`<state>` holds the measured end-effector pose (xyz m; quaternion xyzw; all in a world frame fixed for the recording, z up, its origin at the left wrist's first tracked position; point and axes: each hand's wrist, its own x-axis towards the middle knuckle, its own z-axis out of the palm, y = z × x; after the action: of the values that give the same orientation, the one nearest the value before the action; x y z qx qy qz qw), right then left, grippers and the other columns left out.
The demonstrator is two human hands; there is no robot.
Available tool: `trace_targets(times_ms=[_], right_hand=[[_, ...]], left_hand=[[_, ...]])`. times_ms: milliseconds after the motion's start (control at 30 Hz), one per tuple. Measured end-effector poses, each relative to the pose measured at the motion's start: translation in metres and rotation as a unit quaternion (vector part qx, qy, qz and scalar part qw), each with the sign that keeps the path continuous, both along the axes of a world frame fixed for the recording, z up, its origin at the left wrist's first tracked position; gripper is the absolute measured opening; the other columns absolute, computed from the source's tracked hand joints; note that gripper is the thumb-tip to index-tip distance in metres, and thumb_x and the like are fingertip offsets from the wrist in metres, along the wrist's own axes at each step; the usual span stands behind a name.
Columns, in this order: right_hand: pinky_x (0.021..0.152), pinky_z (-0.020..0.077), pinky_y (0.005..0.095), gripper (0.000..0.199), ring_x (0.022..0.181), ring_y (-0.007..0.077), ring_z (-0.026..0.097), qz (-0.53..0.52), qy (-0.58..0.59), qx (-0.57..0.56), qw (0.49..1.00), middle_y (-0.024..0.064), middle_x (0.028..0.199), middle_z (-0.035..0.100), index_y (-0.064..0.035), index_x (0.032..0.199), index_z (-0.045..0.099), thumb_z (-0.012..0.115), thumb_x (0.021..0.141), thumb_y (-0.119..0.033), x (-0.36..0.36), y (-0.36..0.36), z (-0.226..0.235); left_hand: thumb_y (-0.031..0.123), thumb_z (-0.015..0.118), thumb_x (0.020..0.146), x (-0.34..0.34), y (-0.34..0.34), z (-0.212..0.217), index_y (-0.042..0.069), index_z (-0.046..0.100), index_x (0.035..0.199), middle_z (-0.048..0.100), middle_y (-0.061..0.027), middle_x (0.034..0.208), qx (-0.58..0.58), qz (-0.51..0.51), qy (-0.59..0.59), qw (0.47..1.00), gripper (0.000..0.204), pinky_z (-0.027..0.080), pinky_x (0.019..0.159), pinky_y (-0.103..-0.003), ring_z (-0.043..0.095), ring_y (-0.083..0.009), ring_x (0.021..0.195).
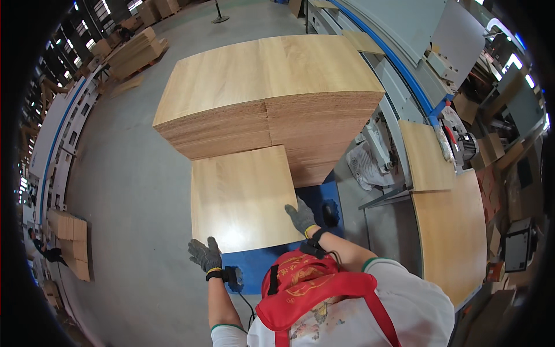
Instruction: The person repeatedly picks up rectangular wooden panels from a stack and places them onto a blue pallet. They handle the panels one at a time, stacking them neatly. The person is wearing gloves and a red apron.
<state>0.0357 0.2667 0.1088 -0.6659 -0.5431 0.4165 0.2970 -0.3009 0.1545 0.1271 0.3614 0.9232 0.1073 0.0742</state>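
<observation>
A pale crumpled bag (366, 166) sits beneath the machine (399, 66) on the right; its contents cannot be made out. The loose wooden board (243, 196) lies over a blue base (257, 266), in front of a tall stack of boards (272, 69). At its near left corner, the gloved left hand (205, 253) is spread wide, thumb apart, gripping nothing. The gloved right hand (300, 217) rests at the right edge, thumb over the top; whether its fingers curl underneath, I cannot tell. More boards (448, 231) lie at far right. Across the grey floor (133, 191), a person (46, 250) is beside another stack (75, 246).
</observation>
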Motion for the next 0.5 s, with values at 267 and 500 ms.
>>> trace_targets(times_ms=[267,500], right_hand=[[0.09,0.0476,0.0485,0.085,0.104,0.0457,0.06,0.037,-0.066,-0.093,0.993,0.0319,0.112,0.061,0.0032,0.146,0.024,0.057,0.088,-0.049,-0.051,0.018,-0.016],[0.097,0.0447,0.0455,0.082,0.113,0.0444,0.056,0.167,-0.001,-0.096,0.981,0.0341,0.122,0.055,0.0063,0.144,0.027,0.052,0.09,-0.05,-0.022,0.034,-0.006]], left_hand=[[0.042,0.048,0.092,-0.044,0.031,-0.008,-0.007,0.058,0.111,0.058,-0.0299,0.106,0.111,0.044,-0.096,0.988,0.054,0.045,0.085,-0.051,0.057,-0.0434,0.099],[0.041,0.05,0.089,-0.067,0.023,-0.012,-0.007,0.058,0.112,0.057,-0.0328,0.113,0.046,0.062,-0.124,0.989,0.055,0.044,0.091,-0.05,0.054,-0.0469,0.107]])
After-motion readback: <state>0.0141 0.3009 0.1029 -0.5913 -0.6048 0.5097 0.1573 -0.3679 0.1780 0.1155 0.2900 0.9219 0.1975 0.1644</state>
